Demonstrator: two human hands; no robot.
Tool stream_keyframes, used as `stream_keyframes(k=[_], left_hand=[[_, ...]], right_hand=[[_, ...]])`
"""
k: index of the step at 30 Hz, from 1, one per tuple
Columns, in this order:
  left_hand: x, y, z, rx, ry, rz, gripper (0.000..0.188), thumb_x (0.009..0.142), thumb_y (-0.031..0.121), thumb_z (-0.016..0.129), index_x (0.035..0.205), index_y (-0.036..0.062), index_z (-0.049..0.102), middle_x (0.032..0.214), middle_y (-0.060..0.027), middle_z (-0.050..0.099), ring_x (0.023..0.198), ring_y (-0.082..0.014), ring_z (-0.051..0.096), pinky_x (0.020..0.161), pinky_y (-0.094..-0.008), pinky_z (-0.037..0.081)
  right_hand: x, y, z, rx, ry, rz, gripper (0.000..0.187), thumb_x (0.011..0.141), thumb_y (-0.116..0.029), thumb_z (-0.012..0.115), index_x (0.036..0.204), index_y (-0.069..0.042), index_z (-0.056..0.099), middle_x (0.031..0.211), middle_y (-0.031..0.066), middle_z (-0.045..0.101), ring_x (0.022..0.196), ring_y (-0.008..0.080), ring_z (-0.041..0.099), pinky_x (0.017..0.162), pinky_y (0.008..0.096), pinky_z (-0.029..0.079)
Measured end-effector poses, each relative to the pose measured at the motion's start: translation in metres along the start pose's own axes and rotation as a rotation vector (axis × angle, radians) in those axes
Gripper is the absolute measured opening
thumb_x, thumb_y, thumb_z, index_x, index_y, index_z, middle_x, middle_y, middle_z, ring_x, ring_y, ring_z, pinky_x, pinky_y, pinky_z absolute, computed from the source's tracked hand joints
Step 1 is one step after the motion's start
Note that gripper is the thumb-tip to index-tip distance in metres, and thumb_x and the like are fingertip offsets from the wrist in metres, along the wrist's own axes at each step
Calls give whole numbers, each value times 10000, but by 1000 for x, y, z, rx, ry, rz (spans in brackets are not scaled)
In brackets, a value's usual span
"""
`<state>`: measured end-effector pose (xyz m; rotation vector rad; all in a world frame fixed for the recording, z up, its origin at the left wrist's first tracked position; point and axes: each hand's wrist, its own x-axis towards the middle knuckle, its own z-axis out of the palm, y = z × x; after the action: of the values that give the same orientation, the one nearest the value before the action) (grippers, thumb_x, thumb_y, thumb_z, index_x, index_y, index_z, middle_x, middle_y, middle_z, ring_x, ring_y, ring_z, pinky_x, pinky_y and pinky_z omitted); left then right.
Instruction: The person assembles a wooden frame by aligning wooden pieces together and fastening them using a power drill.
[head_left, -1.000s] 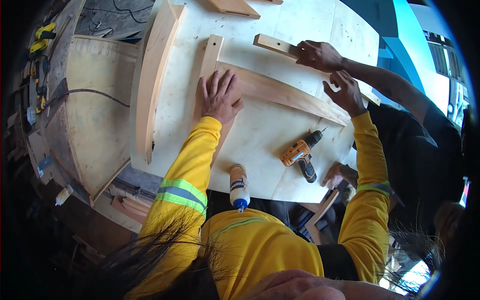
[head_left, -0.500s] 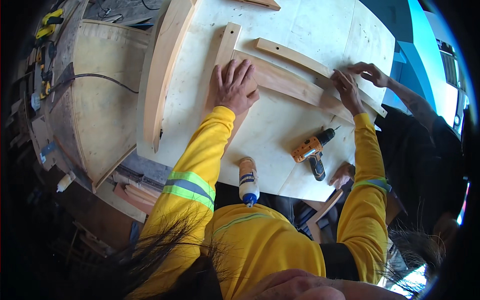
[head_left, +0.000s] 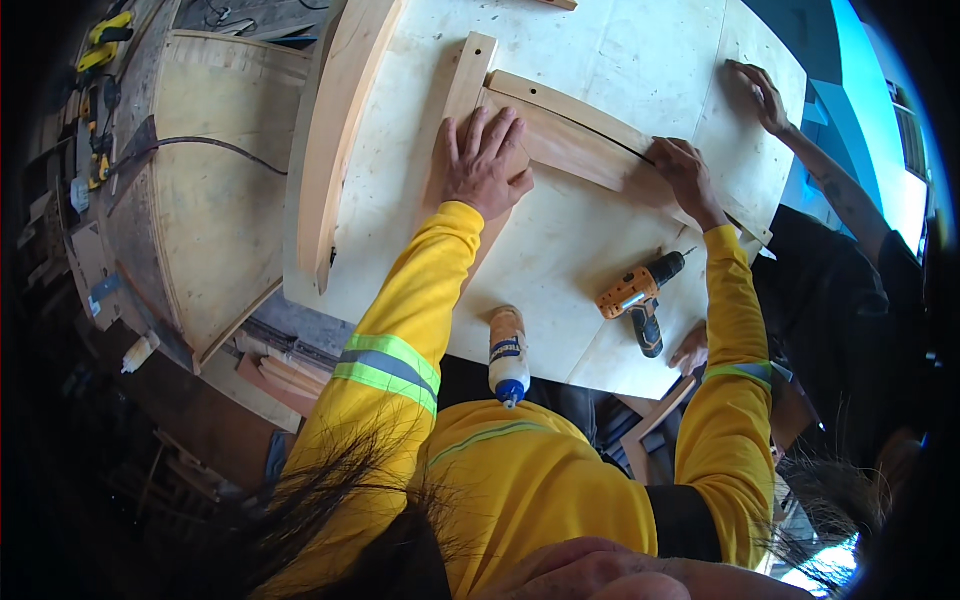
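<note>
My left hand lies with fingers spread over the joint where a flat wooden post meets a wider wooden rail. Along the rail's far edge lies a narrow wooden strip with a dark hole near its left end, which sits close to the post. Closed fingers of my right hand grip the strip farther right, where a dark gap shows between strip and rail. Nearer to me, an orange and black cordless drill lies on its side. A glue bottle with a blue cap lies by the near edge.
A pale wooden tabletop carries all this. A long curved timber lies at its left. At the far right a co-worker's hand rests on the top; another person's hand is at the near right edge. Yellow tools lie far left.
The narrow strip has moved left and toward me, up to the rail and near the post, with my right hand on it. The co-worker's hand has drawn away from it toward the far edge.
</note>
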<state>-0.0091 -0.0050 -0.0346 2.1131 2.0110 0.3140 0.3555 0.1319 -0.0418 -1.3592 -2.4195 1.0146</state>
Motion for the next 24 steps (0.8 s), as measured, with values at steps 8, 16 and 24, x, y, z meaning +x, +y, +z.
stream_keyframes(k=[8, 16, 24], left_hand=[[-1, -1, -1, -10, -7, -6, 768, 844, 474, 637, 1526, 159, 477, 1630, -4, 365, 1516, -313, 269, 1223, -697, 79], [-1, 0, -1, -32, -12, -10, 763, 841, 471, 633, 1523, 163, 481, 1627, -12, 371, 1520, -321, 266, 1221, -701, 74], [0, 1, -2, -7, 13, 17, 756, 812, 442, 697, 1488, 154, 522, 1615, -9, 400, 1502, -322, 313, 1209, -697, 111]], right_hand=[[8, -16, 2, 108, -15, 22, 450, 945, -297, 697, 1348, -104, 647, 1272, 118, 660, 1157, 351, 596, 1035, 437, 463], [32, -76, 41, -137, 128, 11, 407, 947, -362, 693, 1279, -126, 679, 1245, 89, 667, 1142, 321, 604, 1043, 460, 423], [59, -95, 71, -129, 236, 152, 329, 934, -392, 702, 1144, -140, 713, 1059, 59, 694, 1016, 295, 625, 926, 447, 456]])
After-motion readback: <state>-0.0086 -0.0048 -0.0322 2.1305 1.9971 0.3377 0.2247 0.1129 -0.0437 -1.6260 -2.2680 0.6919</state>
